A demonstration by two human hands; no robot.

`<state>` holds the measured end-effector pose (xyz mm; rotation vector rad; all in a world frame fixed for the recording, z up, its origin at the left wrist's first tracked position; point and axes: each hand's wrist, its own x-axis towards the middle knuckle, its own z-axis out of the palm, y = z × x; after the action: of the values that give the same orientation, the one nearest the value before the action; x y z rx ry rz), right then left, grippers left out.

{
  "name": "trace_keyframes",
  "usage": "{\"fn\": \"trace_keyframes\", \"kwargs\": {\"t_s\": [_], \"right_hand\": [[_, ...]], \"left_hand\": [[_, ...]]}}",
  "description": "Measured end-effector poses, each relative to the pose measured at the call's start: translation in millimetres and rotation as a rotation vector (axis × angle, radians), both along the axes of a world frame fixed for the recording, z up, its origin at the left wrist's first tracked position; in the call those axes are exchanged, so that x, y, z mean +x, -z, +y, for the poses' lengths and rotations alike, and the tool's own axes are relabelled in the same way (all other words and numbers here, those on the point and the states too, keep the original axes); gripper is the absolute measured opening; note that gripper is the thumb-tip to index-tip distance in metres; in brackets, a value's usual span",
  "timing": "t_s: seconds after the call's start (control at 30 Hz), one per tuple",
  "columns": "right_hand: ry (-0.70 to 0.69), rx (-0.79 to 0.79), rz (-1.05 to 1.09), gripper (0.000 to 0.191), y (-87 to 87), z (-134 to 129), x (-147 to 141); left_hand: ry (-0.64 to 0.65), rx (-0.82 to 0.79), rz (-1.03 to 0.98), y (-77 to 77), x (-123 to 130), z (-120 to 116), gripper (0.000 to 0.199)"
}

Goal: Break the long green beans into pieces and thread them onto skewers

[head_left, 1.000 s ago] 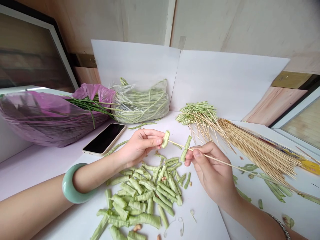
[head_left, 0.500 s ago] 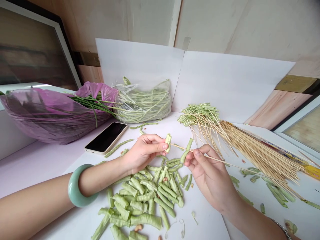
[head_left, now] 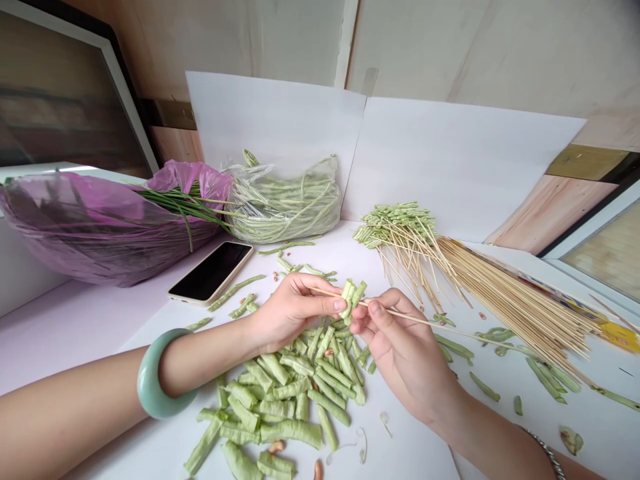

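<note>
Short green bean pieces [head_left: 350, 300] sit side by side on a thin wooden skewer [head_left: 425, 322], above a loose pile of cut bean pieces [head_left: 290, 390]. Thumb and fingers of my left hand [head_left: 305, 307] pinch the bean pieces from the left, and the skewer's tip sticks out past them over those fingers. Close on the right, my right hand [head_left: 410, 353] grips the skewer just beside the beans, its long end running off to the lower right.
Behind are a purple bag [head_left: 100, 227], a clear bag of long beans [head_left: 290, 207] and a phone [head_left: 211, 273]. Filled skewers [head_left: 397, 223] and bare skewers [head_left: 520, 300] lie at the right, with bean scraps [head_left: 545, 380] nearer.
My hands have come closer together. The bean piece by my right hand has moved left along the skewer against the other, and the skewer's tip now shows left of them.
</note>
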<state>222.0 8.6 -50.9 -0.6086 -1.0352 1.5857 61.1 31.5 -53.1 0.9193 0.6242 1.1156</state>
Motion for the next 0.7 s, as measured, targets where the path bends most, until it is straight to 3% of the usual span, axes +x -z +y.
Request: {"fn": "trace_keyframes", "kwargs": {"t_s": [0.2,0.47,0.53,0.7], "right_hand": [[0.066,0.015,-0.029,0.010,-4.6,8.5,9.3],[0.222,-0.020,-0.017,0.017,-14.6,28.5,24.1],[0.284,-0.003,-0.006,0.018,-20.2,32.3,28.8],[0.415,-0.033,0.095,0.023,-31.1,39.4,36.8]], "left_hand": [[-0.043,0.061,-0.015,-6.6,-6.7,6.6,0.012],[-0.124,0.153,0.085,-9.2,-21.0,25.3,0.018],[-0.043,0.214,0.269,-12.0,-29.4,31.4,0.019],[0.359,0.554,0.949,-24.9,-48.9,36.2,0.013]]}}
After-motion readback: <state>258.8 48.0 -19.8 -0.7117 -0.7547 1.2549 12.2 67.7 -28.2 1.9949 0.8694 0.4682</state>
